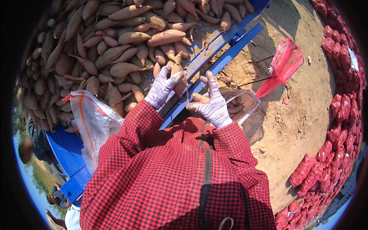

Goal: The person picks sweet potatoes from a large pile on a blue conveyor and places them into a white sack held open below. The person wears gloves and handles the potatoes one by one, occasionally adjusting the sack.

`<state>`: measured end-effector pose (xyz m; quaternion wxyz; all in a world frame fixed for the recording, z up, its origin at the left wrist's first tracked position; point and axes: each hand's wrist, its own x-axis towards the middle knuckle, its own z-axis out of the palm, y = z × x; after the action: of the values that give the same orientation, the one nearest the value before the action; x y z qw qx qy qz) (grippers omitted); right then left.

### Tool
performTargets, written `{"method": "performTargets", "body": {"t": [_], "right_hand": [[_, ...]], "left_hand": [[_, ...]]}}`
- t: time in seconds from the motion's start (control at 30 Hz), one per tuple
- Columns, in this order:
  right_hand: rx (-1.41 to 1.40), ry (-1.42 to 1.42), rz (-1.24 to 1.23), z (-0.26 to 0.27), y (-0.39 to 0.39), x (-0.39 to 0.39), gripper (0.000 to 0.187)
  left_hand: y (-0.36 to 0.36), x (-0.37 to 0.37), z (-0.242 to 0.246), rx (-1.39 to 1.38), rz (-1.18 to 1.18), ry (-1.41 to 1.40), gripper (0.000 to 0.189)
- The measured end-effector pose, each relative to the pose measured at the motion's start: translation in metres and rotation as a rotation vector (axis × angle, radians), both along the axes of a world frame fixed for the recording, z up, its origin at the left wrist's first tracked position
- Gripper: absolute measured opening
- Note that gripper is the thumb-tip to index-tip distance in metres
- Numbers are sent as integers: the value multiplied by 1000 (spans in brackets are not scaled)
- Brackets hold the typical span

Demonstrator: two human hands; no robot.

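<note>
My left hand (162, 86), in a white and purple knit glove, grips a sweet potato (178, 83) over the edge of the blue metal bed (198, 64). To its right my right hand (214, 105), gloved alike, holds a small sweet potato piece (201, 98) between thumb and fingers. A large heap of sweet potatoes (115, 54) with soil on their skins spreads left and ahead of me. Just beyond my right hand, an open bag (248, 107) contains several sweet potatoes (235, 106), partly hidden by that hand.
A clear plastic bag (92, 126) with orange stripes hangs by my left arm. Right of the bed, a red mesh bag (283, 64) sits on thin rods above dirt ground (296, 115). Filled red mesh sacks (339, 138) line the far right. A person (59, 197) is at lower left.
</note>
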<state>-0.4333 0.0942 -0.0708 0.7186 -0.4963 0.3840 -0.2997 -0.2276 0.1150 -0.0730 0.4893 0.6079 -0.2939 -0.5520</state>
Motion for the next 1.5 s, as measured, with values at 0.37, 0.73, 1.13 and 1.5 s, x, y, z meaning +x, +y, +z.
{"method": "performTargets", "body": {"t": [0.37,0.73,1.13,1.5], "right_hand": [[263,-8,-170,-54,13,-77,83],[571,504,-619,-204,16,-195,87],[669,342,-450,-215,66,-165,39],[409,106,-260,-126,-5,-67,41]], "left_hand": [[17,-100,-65,-45,-394,15,46],[8,-67,-24,203,-411,-221,52],[-8,157,36,-30,41,-1359,59],[-75,242,56,-228,338,-721,50]]}}
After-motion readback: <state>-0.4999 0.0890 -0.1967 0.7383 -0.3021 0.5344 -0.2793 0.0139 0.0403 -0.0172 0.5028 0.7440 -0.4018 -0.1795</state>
